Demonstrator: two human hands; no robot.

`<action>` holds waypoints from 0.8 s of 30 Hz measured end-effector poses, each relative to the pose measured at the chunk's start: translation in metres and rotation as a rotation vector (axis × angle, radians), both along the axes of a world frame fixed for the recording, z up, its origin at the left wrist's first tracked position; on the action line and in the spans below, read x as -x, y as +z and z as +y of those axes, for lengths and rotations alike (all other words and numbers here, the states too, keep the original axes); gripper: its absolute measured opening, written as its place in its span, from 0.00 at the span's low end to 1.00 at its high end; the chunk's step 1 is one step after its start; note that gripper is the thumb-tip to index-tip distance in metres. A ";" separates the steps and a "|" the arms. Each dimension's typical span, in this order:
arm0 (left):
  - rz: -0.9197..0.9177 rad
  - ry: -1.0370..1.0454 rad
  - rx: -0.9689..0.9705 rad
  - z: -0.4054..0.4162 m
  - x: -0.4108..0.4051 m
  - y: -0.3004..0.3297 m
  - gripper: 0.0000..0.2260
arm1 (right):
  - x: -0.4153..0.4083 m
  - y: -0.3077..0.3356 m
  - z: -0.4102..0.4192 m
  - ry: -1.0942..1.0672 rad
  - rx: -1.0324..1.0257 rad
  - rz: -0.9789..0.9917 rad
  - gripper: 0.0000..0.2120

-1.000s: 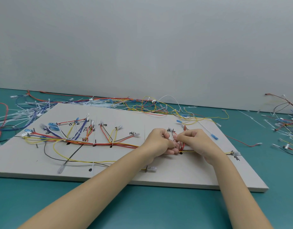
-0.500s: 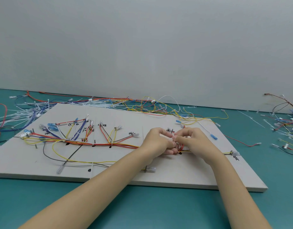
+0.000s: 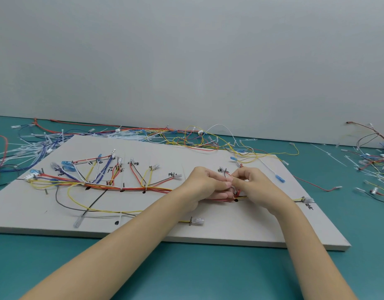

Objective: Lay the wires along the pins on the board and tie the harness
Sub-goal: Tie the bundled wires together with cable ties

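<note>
A pale board [image 3: 240,232] lies on the teal table, with a harness of red, orange, yellow and blue wires [image 3: 130,188] laid along its pins. Branches fan up to small clear and blue connectors. My left hand [image 3: 203,187] and my right hand [image 3: 254,187] meet over the right part of the trunk, fingertips pressed together above the red and yellow wires. Both hands pinch something small and pale there, probably a cable tie; my fingers hide most of it. A clear connector [image 3: 197,220] lies just below my left wrist.
Loose wires and white cable ties are heaped behind the board [image 3: 186,139], at the far left [image 3: 18,148] and at the far right [image 3: 374,163]. A grey wall stands behind the table. A white lead with a blue end [image 3: 279,178] lies on the board's right side.
My two hands have drawn closer together, so that the fingertips now meet above the wire trunk. The harness on the board has not shifted.
</note>
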State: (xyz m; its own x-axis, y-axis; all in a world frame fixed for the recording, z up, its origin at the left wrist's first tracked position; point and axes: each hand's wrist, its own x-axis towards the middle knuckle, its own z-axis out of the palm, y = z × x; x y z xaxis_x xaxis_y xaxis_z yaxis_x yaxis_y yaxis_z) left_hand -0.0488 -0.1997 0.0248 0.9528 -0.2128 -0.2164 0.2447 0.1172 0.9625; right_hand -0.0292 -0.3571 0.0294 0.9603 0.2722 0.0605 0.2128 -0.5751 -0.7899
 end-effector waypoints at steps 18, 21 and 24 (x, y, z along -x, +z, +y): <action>0.072 0.040 0.016 -0.002 -0.001 0.000 0.03 | -0.003 -0.003 0.001 -0.011 -0.061 0.043 0.13; 0.076 0.025 0.003 -0.002 -0.001 0.000 0.05 | -0.003 -0.004 0.000 -0.009 -0.065 0.039 0.12; 0.078 0.027 -0.007 -0.003 0.000 0.000 0.07 | -0.005 -0.005 -0.001 -0.006 -0.065 0.033 0.12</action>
State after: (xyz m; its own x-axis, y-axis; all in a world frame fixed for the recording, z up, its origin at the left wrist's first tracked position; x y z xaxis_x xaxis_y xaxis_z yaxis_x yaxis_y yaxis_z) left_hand -0.0485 -0.2024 0.0250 0.9384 -0.1859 -0.2911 0.3156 0.1185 0.9415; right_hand -0.0245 -0.3577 0.0247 0.9638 0.2625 0.0460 0.1822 -0.5233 -0.8325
